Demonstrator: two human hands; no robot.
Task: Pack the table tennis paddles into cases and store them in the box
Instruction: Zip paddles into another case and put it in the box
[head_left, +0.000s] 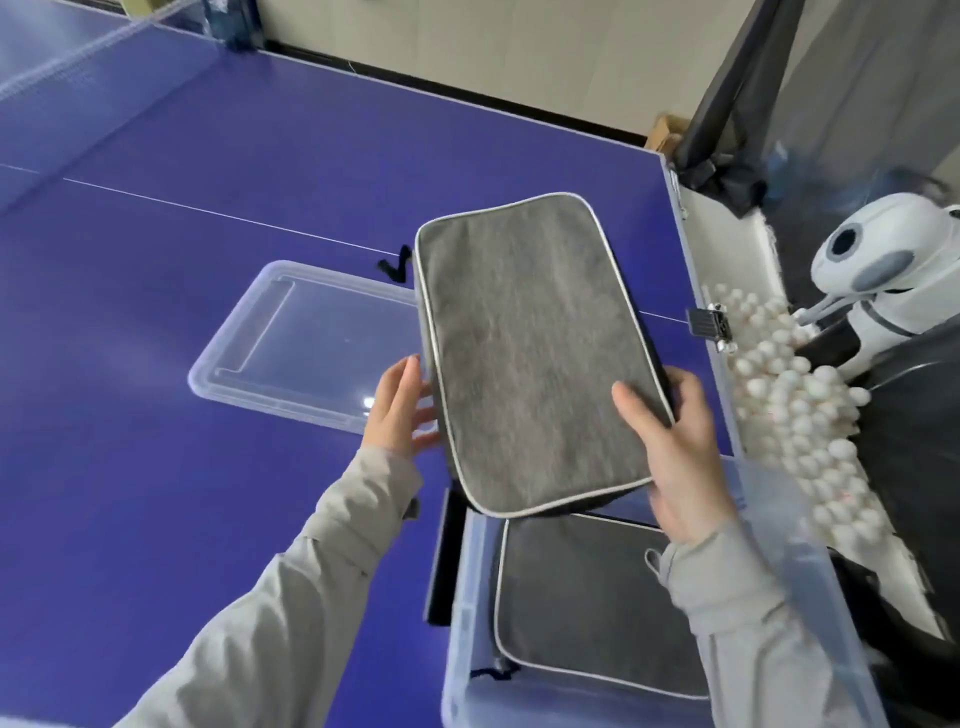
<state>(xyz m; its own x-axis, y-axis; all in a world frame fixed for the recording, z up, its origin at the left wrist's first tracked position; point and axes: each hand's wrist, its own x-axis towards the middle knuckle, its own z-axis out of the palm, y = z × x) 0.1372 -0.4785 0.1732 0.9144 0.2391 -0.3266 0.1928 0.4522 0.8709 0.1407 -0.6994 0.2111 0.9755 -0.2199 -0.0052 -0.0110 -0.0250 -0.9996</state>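
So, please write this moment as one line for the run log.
stage: storing second case | right hand: grips grey case | left hand: touches its edge | box: one case inside | lid: off, on table

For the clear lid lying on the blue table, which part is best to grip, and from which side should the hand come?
Grip the lid at its near right corner rim, coming from the right with the left hand, which is already closest. The lid lies flat on the table, so only its raised edge offers a hold; fingers probably need to hook under that rim, thumb on top.

White balls (795, 410) heaped beside ball machine (883, 270).
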